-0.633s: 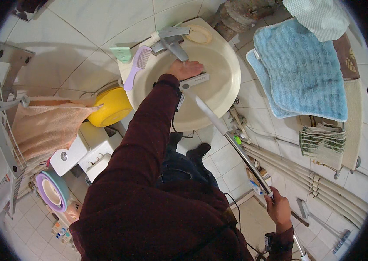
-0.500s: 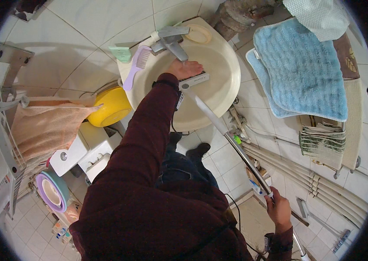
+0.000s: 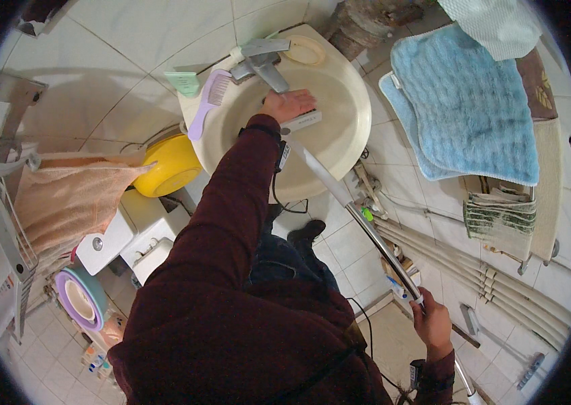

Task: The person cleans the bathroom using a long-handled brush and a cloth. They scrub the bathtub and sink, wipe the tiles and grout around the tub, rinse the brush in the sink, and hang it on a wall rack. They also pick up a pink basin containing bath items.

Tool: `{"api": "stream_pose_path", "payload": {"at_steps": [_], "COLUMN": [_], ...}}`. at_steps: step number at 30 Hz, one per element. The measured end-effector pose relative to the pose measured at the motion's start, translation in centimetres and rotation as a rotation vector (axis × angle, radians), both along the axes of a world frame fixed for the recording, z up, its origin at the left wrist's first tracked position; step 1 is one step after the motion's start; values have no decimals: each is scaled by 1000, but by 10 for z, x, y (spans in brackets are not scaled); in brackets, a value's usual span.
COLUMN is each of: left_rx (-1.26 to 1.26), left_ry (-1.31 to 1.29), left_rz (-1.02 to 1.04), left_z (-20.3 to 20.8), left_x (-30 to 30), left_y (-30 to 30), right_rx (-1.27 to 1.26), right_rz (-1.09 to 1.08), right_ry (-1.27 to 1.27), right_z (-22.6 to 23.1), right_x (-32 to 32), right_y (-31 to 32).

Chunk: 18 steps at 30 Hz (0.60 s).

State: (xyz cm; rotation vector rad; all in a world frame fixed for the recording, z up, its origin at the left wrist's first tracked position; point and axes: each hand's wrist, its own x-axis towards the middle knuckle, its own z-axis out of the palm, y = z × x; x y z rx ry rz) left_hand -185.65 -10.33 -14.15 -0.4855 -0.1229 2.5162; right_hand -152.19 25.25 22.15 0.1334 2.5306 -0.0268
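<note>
My left hand (image 3: 289, 104) is over the washbasin (image 3: 355, 128), right below the grey tap (image 3: 263, 68). Its palm faces up and the fingers are stretched out, touching or just above the dark bristle edge of a pale brush head (image 3: 304, 122). From that head a long white and chrome handle (image 3: 381, 244) slants down to the right across the front of the basin. Low on the right, my right hand (image 3: 432, 325) is wrapped around this handle. Whether the left fingers press on the bristles cannot be seen clearly.
A purple comb (image 3: 210, 103) and a green tube (image 3: 183, 83) lie on the basin's left rim; a soap dish (image 3: 304, 50) is at its back. Blue towels (image 3: 464, 108) hang at right above pipes (image 3: 481, 280). A yellow bowl (image 3: 167, 167) stands left.
My left hand and the brush head have shifted very slightly within the basin, and the picture has moved a little. My right hand keeps its hold on the handle.
</note>
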Motion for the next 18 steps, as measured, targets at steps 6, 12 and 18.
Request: {"api": "stream_pose_path", "payload": {"at_steps": [6,12,18], "left_rx": [-164,405,-511], "left_ry": [14,577,52], "left_rz": [101,200,401], "left_z": [-13,-85,-89], "left_x": [-6,-16,2], "left_y": [5,5,2], "right_rx": [-3,-14,8], "right_rz": [34,13,24], "right_ry": [14,6,20], "right_z": [-3,-5,-5], "right_x": [1,1,1], "right_y": [0,-1,-3]}}
